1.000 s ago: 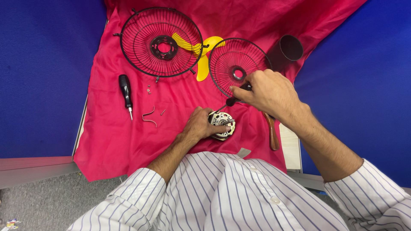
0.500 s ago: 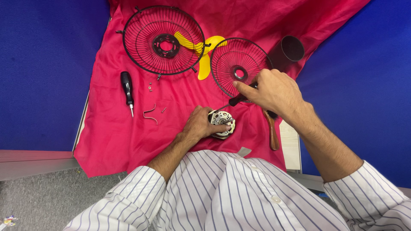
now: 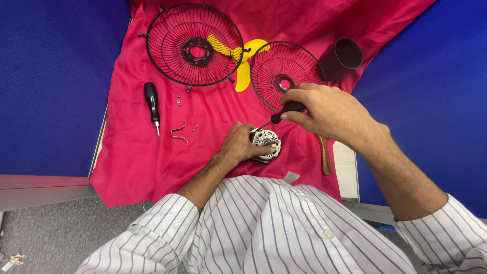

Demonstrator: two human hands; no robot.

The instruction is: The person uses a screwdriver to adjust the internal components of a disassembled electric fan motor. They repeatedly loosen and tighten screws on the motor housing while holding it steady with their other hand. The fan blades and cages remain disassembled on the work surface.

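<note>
My left hand (image 3: 239,145) grips a small round fan motor (image 3: 265,142) lying on the red cloth (image 3: 132,152). My right hand (image 3: 328,112) holds a black-handled screwdriver (image 3: 284,110) tilted down, its tip at the top of the motor. Just behind my right hand lies a black wire fan grille (image 3: 284,71). A larger black grille (image 3: 195,44) sits further back left, with a yellow fan blade (image 3: 248,58) between the two.
A second black screwdriver (image 3: 151,104) lies on the cloth at the left, near small screws (image 3: 178,101) and a bent metal clip (image 3: 178,131). A dark cylinder (image 3: 347,54) stands at the back right. A brown wooden handle (image 3: 325,160) lies under my right wrist. Blue surfaces flank the cloth.
My right hand has shifted slightly with the screwdriver, keeping its tip at the motor. My left hand stays on the motor.
</note>
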